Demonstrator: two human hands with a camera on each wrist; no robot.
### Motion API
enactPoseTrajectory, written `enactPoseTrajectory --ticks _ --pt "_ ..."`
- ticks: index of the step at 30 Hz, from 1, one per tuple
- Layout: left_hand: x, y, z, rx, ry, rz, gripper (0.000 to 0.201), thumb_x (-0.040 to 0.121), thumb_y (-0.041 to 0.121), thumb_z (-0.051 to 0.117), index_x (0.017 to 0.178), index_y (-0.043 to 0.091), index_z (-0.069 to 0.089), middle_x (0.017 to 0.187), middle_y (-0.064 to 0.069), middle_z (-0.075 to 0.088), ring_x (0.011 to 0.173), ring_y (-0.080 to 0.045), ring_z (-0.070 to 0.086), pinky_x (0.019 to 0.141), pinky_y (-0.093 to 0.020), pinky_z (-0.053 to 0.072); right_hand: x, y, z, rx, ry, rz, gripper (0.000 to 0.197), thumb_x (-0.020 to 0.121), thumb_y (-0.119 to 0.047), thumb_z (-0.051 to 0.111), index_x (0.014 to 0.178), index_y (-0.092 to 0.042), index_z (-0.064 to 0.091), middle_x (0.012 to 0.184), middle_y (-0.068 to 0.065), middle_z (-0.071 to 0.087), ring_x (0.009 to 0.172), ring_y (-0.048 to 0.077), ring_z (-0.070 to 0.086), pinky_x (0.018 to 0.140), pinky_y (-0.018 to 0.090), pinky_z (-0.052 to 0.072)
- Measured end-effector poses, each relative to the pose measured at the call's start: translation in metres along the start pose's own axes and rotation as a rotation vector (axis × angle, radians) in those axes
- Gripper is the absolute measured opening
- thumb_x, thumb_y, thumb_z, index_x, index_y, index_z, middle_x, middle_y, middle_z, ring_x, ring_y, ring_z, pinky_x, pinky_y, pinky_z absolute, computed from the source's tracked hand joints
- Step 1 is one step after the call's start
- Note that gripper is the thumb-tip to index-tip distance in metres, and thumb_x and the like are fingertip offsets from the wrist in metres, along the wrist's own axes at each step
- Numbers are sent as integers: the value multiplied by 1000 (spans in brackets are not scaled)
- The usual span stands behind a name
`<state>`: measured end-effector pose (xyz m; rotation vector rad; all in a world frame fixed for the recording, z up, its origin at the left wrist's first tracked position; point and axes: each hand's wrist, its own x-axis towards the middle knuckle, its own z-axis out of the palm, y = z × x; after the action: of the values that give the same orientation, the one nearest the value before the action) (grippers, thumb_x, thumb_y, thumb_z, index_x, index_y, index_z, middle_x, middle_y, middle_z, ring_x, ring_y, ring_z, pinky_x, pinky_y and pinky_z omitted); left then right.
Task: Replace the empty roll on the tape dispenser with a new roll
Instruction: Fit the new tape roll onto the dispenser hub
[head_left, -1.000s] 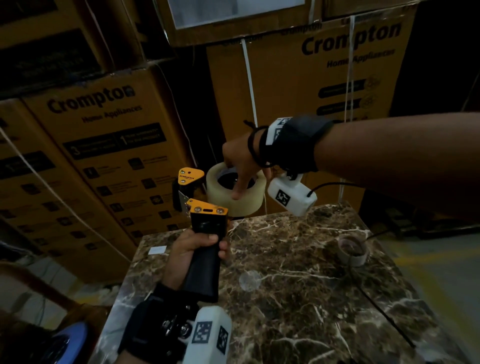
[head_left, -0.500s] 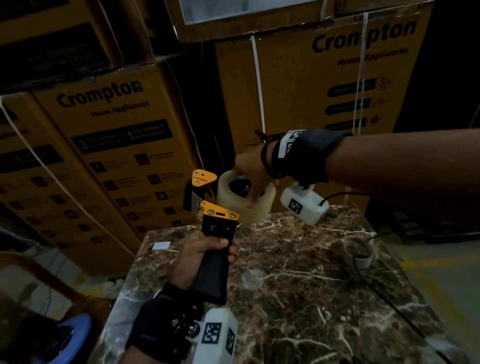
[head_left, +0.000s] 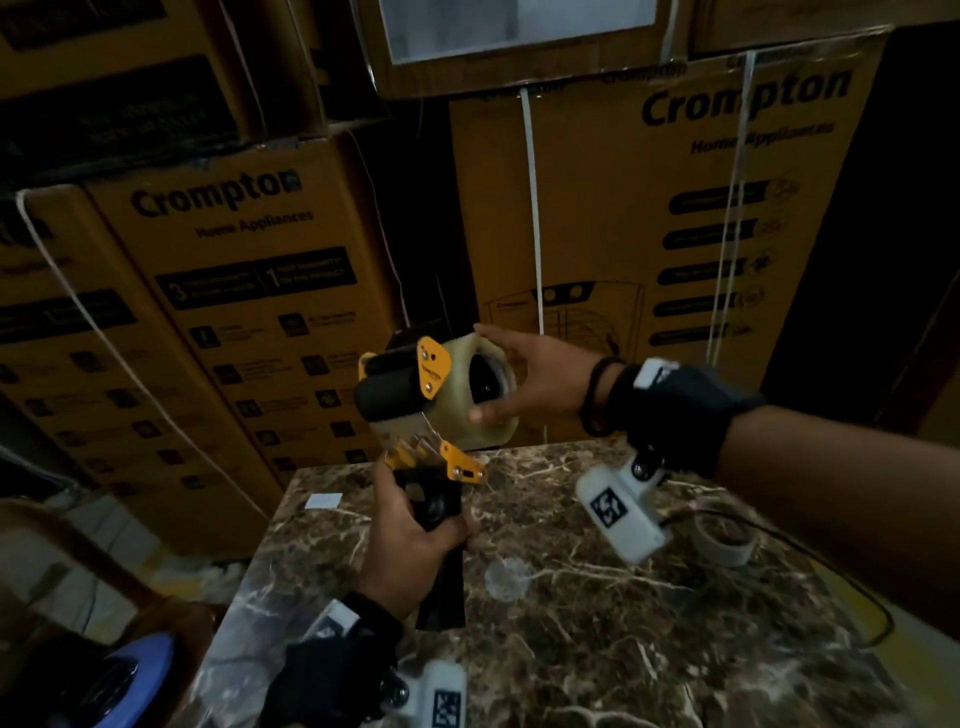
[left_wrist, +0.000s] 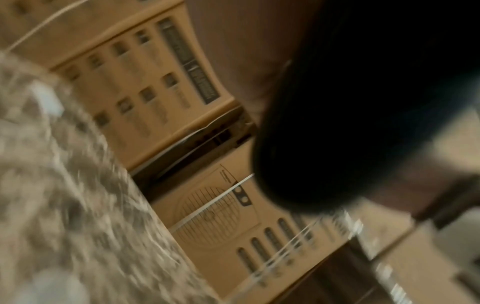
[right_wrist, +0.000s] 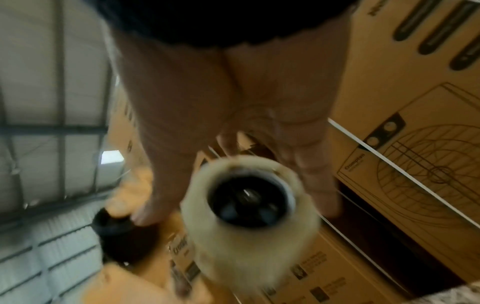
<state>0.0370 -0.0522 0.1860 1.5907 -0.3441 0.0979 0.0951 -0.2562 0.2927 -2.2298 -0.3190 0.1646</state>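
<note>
My left hand (head_left: 422, 522) grips the black handle of the yellow-and-black tape dispenser (head_left: 402, 395) and holds it upright above the table's far edge. A full clear tape roll (head_left: 457, 410) sits over the dispenser's black hub, beside the yellow side plate. My right hand (head_left: 485, 373) spans this roll from the right, fingers over its top and thumb under its face. In the right wrist view the roll (right_wrist: 249, 246) shows its dark hub, with my fingers (right_wrist: 322, 191) alongside it. The empty roll (head_left: 724, 540) lies on the table at the right. The left wrist view is blurred.
A brown marble table (head_left: 571, 623) lies under both hands, with a black cable (head_left: 852, 587) across its right side and a white paper slip (head_left: 323, 500) at its far left corner. Stacked cardboard boxes (head_left: 249, 291) stand close behind. A blue round object (head_left: 135, 670) sits low at the left.
The dispenser rose and turned, showing the roll's open side. My right hand swung from above the roll to its right side, and the roll sits further onto the hub.
</note>
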Motion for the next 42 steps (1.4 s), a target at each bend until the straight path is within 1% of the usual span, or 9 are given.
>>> enactPoseTrajectory --ticks 3,11,15,21,24,26,32,38,42 --pt "-5 -7 0 168 43 92 89 73 -6 75 133 35 24 106 2 60 95 -1 62 76 -10 49 -5 12 11 155 37 -96 111 68 -18 83 149 -32 9 132 -19 41 117 -4 41 98 8 37" --pt "3 -19 -14 355 63 175 76 72 6 68 134 27 29 114 17 52 106 13 53 81 -1 40 -17 27 27 407 168 -318 101 56 -35 87 137 -49 29 134 -20 44 127 9 47 102 51 46" --pt "-5 2 -16 -47 -167 -12 74 68 -21 54 137 -3 34 102 1 68 118 -29 55 67 -8 46 -21 36 35 104 397 -574 99 56 -43 82 140 -35 29 142 -3 34 134 16 39 98 45 50" --pt "8 45 -34 -413 -329 -167 104 68 82 50 147 19 29 149 -8 41 136 -29 39 112 -58 26 -27 39 21 40 421 -693 102 53 -41 85 139 -30 30 144 11 31 136 28 37 96 49 51" --pt "24 66 -32 -199 -374 -206 98 61 90 41 142 35 37 138 1 54 125 -22 53 100 -47 44 -30 29 17 -144 399 -812 99 55 -38 84 136 -18 32 143 18 28 136 30 35 93 46 53" --pt "31 74 -27 -97 -389 -132 68 79 64 55 138 31 44 132 -4 59 121 -24 56 97 -46 48 -31 21 13 -228 392 -869 98 55 -40 83 134 -15 31 143 19 27 136 32 34 91 46 54" --pt "33 63 -14 -139 -205 53 50 88 17 54 137 21 46 137 -4 55 126 -17 53 100 -28 47 -34 10 -8 -73 221 -780 117 59 -44 83 148 -27 10 152 8 28 140 26 34 102 52 45" --pt "32 64 -4 -52 -166 207 43 94 38 49 136 38 39 146 13 39 134 1 37 101 -15 40 -37 17 -5 355 18 -558 127 53 -34 88 150 -14 9 153 2 32 140 14 35 108 30 40" --pt "31 68 3 -78 -189 178 65 80 68 46 140 44 34 152 13 32 138 2 31 103 -13 37 -37 24 -2 555 -49 -442 125 50 -40 90 149 -13 18 152 2 34 138 22 37 109 51 38"
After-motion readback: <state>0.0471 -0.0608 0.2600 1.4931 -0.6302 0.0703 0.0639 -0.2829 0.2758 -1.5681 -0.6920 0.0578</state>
